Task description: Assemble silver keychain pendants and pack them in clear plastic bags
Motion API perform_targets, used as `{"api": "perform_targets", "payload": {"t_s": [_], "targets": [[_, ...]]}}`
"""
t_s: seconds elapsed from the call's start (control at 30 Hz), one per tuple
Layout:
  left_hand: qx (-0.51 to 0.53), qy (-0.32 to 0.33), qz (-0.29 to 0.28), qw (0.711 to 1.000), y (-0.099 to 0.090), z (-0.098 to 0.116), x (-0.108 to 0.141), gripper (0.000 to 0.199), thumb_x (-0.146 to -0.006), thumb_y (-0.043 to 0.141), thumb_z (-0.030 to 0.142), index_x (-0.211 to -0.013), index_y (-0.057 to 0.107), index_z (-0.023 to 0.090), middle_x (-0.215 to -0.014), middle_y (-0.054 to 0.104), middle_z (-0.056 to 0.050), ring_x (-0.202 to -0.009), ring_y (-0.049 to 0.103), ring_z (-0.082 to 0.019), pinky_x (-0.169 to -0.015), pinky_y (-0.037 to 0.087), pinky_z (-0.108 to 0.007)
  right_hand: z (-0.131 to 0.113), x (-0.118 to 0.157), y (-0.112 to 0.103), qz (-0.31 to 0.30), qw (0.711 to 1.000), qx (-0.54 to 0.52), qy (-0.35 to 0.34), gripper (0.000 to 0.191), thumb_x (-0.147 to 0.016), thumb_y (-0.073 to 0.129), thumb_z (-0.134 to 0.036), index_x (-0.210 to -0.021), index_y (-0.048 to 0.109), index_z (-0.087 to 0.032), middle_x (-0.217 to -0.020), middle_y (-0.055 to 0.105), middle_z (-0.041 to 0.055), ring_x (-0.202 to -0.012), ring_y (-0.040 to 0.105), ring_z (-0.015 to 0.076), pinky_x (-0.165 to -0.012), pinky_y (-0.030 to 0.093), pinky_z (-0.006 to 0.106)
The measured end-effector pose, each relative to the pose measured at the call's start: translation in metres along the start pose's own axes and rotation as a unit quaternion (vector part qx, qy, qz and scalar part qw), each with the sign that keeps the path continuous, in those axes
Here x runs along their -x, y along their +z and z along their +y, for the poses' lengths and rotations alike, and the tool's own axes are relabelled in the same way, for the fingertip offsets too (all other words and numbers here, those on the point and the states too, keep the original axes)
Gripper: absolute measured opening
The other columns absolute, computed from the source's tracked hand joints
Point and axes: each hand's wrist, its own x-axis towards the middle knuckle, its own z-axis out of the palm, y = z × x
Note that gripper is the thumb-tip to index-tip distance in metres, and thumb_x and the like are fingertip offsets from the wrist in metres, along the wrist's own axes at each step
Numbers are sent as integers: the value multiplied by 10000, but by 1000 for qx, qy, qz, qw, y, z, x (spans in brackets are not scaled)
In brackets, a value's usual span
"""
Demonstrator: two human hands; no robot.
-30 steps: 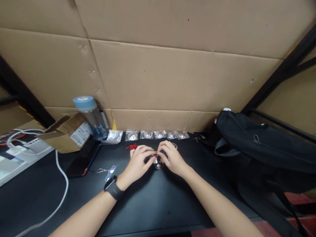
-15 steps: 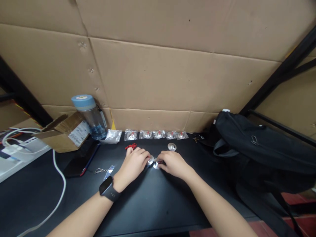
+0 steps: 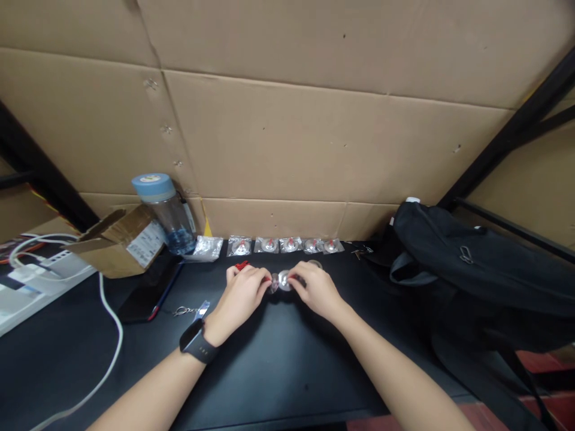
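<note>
Just above the black table, my left hand [image 3: 245,293] pinches a small shiny round disc [image 3: 274,284] between thumb and fingertips, with a bit of red showing at the grip. My right hand [image 3: 317,288] pinches a second shiny disc [image 3: 284,280], also with a touch of red by the fingertips. The two discs face each other edge to edge; I cannot tell whether they touch. Behind my right hand, the rim of a third disc [image 3: 316,263] peeks out, mostly hidden. Small red pieces [image 3: 241,265] lie just beyond my left hand.
Several clear packets [image 3: 291,245] holding round pieces with red parts line the cardboard wall. At left are a bottle [image 3: 171,215], an open carton [image 3: 119,245], a dark phone [image 3: 146,293], a keyring [image 3: 191,310] and a white cable [image 3: 114,335]. A black backpack [image 3: 476,269] stands at right.
Both hands have lifted slightly, away from me, bringing their discs up and tilting them. My right hand now covers most of the third disc.
</note>
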Motion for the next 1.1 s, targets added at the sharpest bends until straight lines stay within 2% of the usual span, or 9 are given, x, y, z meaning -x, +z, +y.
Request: {"api": "perform_targets", "payload": {"t_s": [0.07,0.17,0.3,0.6,0.83,0.93,1.03,1.1], "targets": [[22,-22,7,999,1,-1,-1,137,-949,572,242,-884,692,250,-894,749,-24,-897,635,-234,-843,282,-363,1,-2,-4,62,997,-53,16,92,-955,599,-203,-929,682,-234,-936,700,49,-855,636,206,-779,492,316],[60,-70,13,996,-2,1,-4,149,-955,561,284,-926,706,261,-936,760,-10,-884,659,-229,-868,318,-367,0,-3,-9,107,987,-118,21,124,-969,581,-226,-883,670,-225,-877,687,48,-791,631,200,-733,488,316],[142,-125,16,982,-6,2,-7,188,-961,553,369,-949,704,258,-971,760,-3,-845,676,-214,-849,401,-352,-4,-4,-12,125,979,-159,34,122,-962,598,-250,-873,675,-220,-875,693,52,-758,628,196,-672,475,310],[351,-122,77,925,9,-3,-8,237,-932,619,408,-958,684,182,-984,735,-64,-941,672,-207,-893,487,-310,-15,-2,-8,158,963,-214,38,144,-968,607,-271,-863,684,-210,-879,695,50,-786,631,187,-729,482,305],[398,-115,70,907,14,4,-6,213,-915,651,377,-956,685,171,-968,742,-69,-937,680,-207,-905,496,-316,-23,-1,-1,166,957,-235,27,129,-953,630,-261,-871,713,-206,-878,707,51,-796,645,181,-731,504,300],[405,-97,57,907,16,7,-4,196,-922,648,365,-938,690,174,-941,745,-61,-915,687,-199,-901,506,-312,-21,0,7,152,954,-257,30,103,-928,666,-279,-900,743,-216,-981,725,72,-895,681,201,-784,548,314],[384,-99,56,916,17,8,-3,195,-932,637,362,-925,699,178,-920,747,-55,-898,691,-194,-889,513,-309,-16,2,18,113,935,-330,70,129,-919,676,-319,-951,748,-216,-1170,713,97,-1010,708,227,-850,590,338],[364,-104,57,924,16,7,-3,197,-934,634,364,-929,707,181,-934,752,-54,-907,695,-195,-892,515,-311,-11,3,23,75,912,-388,108,204,-910,686,-357,-1052,736,-220,-1199,717,101,-981,733,232,-862,612,365]]}}
